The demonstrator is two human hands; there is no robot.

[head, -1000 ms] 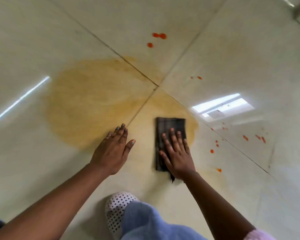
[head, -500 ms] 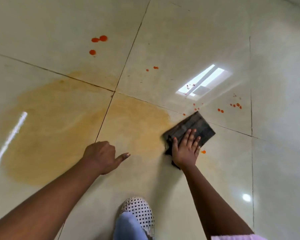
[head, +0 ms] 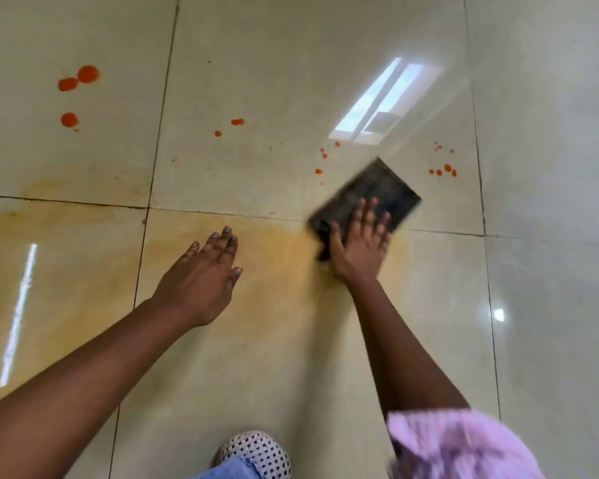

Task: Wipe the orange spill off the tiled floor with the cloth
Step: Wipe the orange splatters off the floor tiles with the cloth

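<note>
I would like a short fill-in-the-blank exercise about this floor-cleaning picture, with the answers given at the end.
1. The right hand presses flat on the dark ____, which lies on the tiled floor.
2. The drops far from the hands are ____ in colour.
3. The left hand holds ____.
4. Near the bottom edge, a ____ shoe shows.

Answers: cloth; orange; nothing; dotted
</note>
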